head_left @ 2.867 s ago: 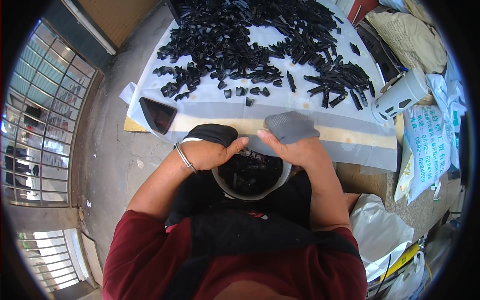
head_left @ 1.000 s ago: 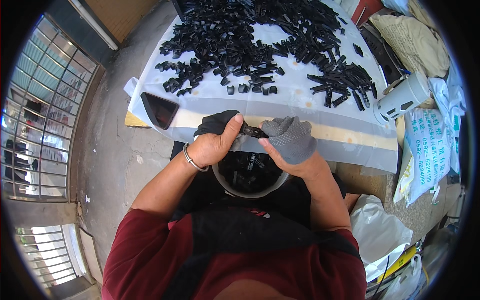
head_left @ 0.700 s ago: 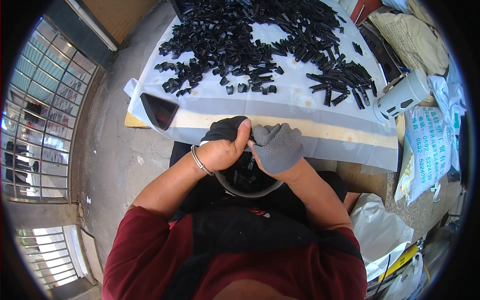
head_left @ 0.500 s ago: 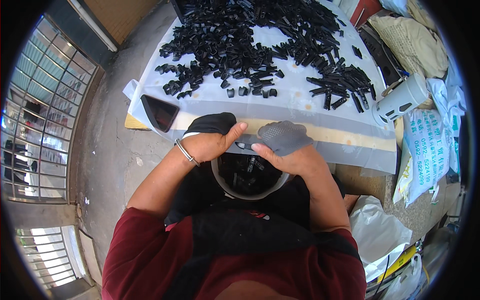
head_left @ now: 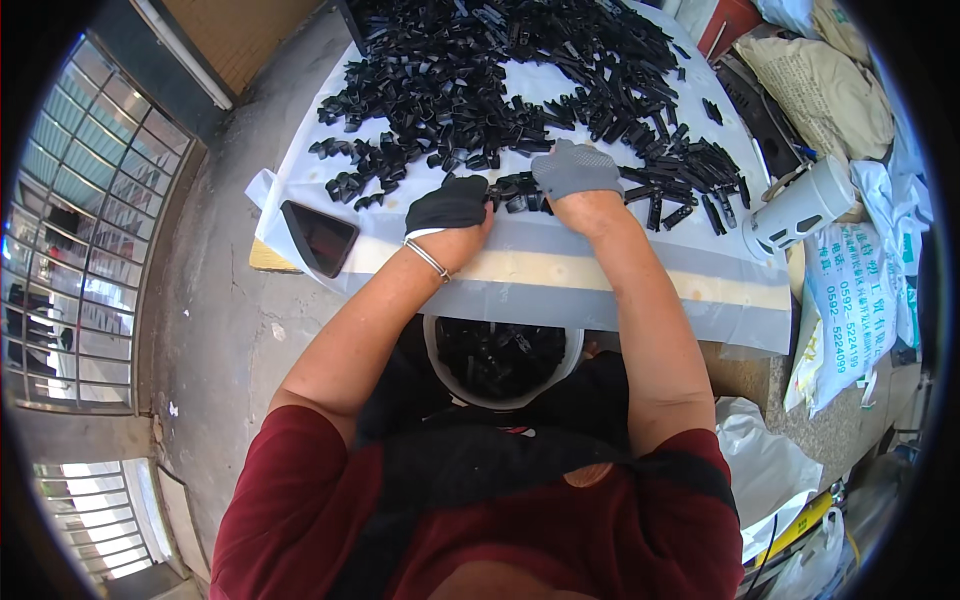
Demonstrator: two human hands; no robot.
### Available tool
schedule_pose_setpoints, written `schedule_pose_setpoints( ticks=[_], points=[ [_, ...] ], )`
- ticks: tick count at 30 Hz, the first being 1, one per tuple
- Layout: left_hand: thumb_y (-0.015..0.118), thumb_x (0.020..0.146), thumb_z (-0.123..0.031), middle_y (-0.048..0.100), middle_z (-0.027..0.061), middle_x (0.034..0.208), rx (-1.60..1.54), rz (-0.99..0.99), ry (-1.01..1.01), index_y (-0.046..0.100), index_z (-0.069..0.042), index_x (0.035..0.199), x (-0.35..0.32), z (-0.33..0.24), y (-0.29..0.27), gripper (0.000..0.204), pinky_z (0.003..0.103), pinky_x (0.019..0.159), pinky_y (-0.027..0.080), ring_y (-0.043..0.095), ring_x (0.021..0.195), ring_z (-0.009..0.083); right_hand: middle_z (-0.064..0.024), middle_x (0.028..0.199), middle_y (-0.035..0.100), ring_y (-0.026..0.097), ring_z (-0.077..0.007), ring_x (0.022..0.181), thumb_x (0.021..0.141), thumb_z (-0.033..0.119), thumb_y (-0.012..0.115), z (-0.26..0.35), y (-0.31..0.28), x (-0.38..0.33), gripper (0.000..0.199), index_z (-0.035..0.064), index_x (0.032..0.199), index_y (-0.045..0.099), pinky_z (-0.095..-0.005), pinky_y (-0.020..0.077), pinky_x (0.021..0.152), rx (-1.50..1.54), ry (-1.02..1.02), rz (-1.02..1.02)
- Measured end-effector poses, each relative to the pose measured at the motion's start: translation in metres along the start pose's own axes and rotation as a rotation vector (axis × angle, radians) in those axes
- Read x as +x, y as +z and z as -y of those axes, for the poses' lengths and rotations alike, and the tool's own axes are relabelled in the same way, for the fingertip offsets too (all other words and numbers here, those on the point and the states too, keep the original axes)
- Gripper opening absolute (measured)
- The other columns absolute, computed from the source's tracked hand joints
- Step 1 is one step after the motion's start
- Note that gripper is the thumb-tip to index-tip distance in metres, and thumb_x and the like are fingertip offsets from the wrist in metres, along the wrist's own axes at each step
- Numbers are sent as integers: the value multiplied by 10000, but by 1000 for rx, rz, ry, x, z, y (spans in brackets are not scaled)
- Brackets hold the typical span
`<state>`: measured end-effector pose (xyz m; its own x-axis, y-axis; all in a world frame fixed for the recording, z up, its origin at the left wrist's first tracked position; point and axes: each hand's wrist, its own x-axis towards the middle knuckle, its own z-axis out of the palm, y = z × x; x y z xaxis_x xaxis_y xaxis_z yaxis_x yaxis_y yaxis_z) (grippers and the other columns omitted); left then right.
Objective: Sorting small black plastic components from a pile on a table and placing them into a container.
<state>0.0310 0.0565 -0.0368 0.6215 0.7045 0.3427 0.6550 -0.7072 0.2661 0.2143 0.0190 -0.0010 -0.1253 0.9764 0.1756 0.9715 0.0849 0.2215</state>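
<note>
Both my hands rest at the near edge of a heap of small black plastic parts (head_left: 420, 95) on a cloth-covered table. My left hand (head_left: 450, 215), in a black fingerless glove with a metal bangle at the wrist, has its thumb pressed in beside curled fingers; whatever it grips is hidden. In a grey dotted glove, my right hand (head_left: 580, 185) bends over the parts, its fingertips out of sight beneath it. Between the hands lie short curved black pieces (head_left: 520, 192). Below the table edge, a white bucket (head_left: 577, 352) holds more black parts.
A smartphone (head_left: 320, 238) lies at the table's left corner. On the right stands a white cylindrical container (head_left: 800, 205), with printed plastic bags (head_left: 850, 280) and a beige sack (head_left: 815, 95) beyond it. Longer black strips (head_left: 690, 165) spread right of my right hand.
My hands have moved from above the bucket forward to the parts on the table, and apart. The small black piece held between them earlier no longer shows there.
</note>
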Motion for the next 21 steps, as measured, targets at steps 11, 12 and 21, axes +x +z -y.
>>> schedule_pose_setpoints(
  ticks=[11,12,21],
  points=[
    [536,785,-227,594,156,892,58,74,-102,573,-78,956,-5,-3,-2,230,395,679,476,593,794,308,-187,794,585,566,-344,715,713,112,544,21,1,-86,259,-11,939,566,-402,460,647,554,274,-450],
    [527,785,-201,597,163,903,27,-2,-50,567,-74,985,-8,3,0,240,395,687,476,594,798,312,-189,799,586,564,-345,712,710,102,540,26,1,-89,292,-21,974,556,-394,458,653,645,191,-516],
    [510,772,-143,607,189,944,-225,57,-74,516,-41,1123,-37,2,-25,365,401,737,469,588,843,336,-134,852,608,574,-306,754,781,170,592,56,-6,-93,240,46,987,581,-379,453,674,668,-7,-310]
  ],
)
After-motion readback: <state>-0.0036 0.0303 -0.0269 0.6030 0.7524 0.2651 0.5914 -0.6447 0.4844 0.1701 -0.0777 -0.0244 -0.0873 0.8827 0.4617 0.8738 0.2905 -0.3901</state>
